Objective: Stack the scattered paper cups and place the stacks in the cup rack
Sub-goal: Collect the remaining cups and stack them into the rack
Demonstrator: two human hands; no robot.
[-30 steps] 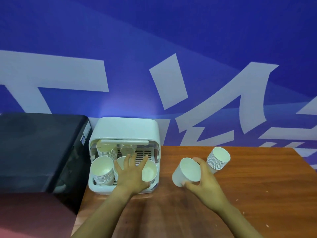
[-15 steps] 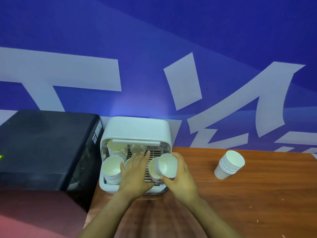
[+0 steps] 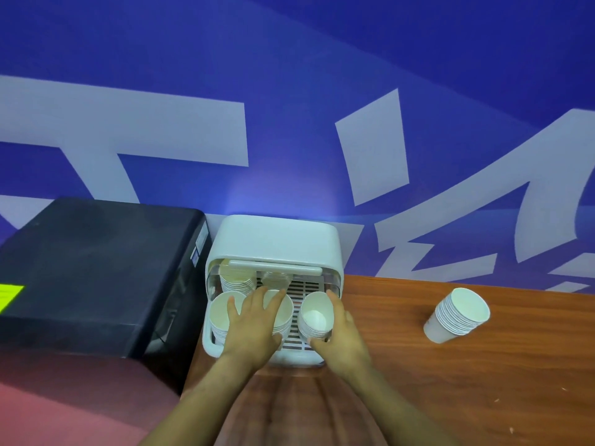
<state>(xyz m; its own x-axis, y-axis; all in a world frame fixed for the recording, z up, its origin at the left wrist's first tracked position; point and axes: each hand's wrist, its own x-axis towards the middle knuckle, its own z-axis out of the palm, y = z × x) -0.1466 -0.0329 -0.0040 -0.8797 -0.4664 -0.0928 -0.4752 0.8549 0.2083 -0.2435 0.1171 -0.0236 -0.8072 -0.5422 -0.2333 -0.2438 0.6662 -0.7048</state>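
Where the slatted tray shows: the white cup rack (image 3: 273, 239) holds four cup stacks.
Right front stack (image 3: 315, 317): gripped by the right hand (image 3: 343, 341), fingers curled round it.
Left hand (image 3: 254, 323): flat, fingers straight, resting on the middle front stack (image 3: 285, 312).
Wooden table (image 3: 450, 381): another stack (image 3: 457, 315) leans, well apart.

Four cup stacks (image 3: 222, 313) in one rack (image 3: 273, 239), one stack on table (image 3: 457, 315), two hands (image 3: 254, 323)

The left hand (image 3: 254, 323) covered most of the middle cup stack (image 3: 283, 305). Behind the rack's handle bar (image 3: 277, 268), a blurred object was perhaps another cup.
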